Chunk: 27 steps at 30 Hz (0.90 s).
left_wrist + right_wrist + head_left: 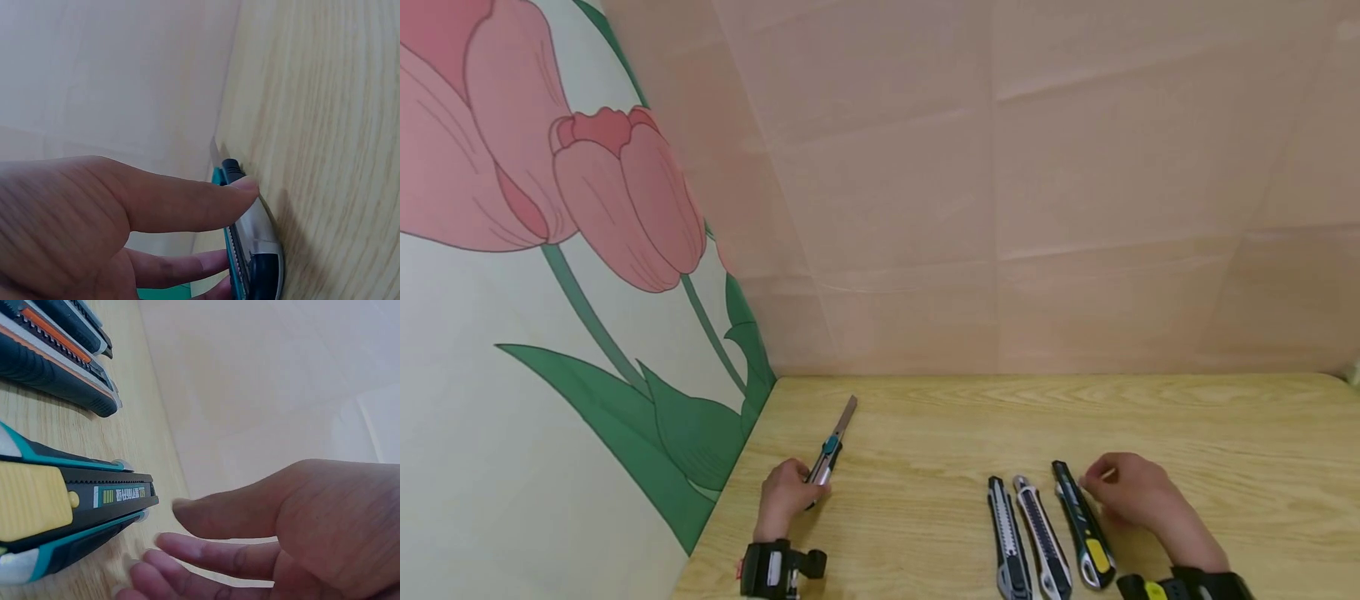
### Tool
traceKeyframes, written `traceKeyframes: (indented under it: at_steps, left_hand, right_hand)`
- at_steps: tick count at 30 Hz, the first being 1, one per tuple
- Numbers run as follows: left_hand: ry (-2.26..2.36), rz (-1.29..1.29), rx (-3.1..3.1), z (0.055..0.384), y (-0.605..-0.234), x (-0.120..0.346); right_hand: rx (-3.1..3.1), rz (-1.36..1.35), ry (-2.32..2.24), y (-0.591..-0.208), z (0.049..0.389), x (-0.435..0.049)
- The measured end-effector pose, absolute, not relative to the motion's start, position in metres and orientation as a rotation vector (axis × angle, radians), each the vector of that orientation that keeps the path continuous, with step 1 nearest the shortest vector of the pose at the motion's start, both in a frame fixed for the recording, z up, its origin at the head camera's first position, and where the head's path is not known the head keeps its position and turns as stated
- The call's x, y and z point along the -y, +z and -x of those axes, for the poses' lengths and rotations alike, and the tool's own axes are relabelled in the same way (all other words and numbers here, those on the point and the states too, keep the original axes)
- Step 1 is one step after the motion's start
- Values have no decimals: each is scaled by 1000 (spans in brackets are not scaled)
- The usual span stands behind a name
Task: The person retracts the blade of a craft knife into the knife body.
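Held knife: a utility knife with silver sides and teal parts point(823, 469), at the left of the table, slanting away from the person, its bare metal blade point(847, 415) pointing toward the far edge.
Left hand: this hand point(784, 497) pinches the knife's handle, thumb along one side and fingers on the other, as the left wrist view shows.
Right hand: this hand point(1138, 493) is loosely bent, with a gap between thumb and fingers in the right wrist view, just beside the tip of the nearest knife in the row.
Yellow-slider knife: black with teal edging and a yellow slider point(1085, 529), lying nearest the right hand.
Middle knife: silver and dark point(1043, 540), lying beside it, with an orange strip visible from the right wrist.
Leftmost knife in the row: grey and black point(1009, 540), close to the middle one and well apart from the held knife.
Wrists: black straps, one on the left point(767, 570), one on the right point(1208, 584).
Table: light wood grain point(925, 450).
Behind: a creased pinkish sheet point(1000, 183).
Left side: a pale wall point(467, 433) painted with pink tulips point(625, 200) and green leaves point(692, 442).
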<state>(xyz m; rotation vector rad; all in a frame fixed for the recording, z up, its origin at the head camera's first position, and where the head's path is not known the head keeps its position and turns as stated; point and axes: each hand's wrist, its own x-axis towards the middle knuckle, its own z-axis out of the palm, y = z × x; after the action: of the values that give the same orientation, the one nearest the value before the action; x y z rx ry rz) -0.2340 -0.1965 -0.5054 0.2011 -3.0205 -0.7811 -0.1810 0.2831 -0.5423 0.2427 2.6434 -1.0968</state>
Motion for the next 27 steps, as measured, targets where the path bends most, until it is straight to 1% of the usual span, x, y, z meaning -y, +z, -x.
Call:
traceKeyframes:
  at_steps: [16, 27]
  left_hand:
    - [-731, -253, 3002, 234, -509, 190]
    - [-624, -288, 3023, 232, -509, 181]
  right_hand:
    - [-2834, -190, -1169, -530, 176, -275]
    - [-2911, -199, -1083, -529, 179, -274]
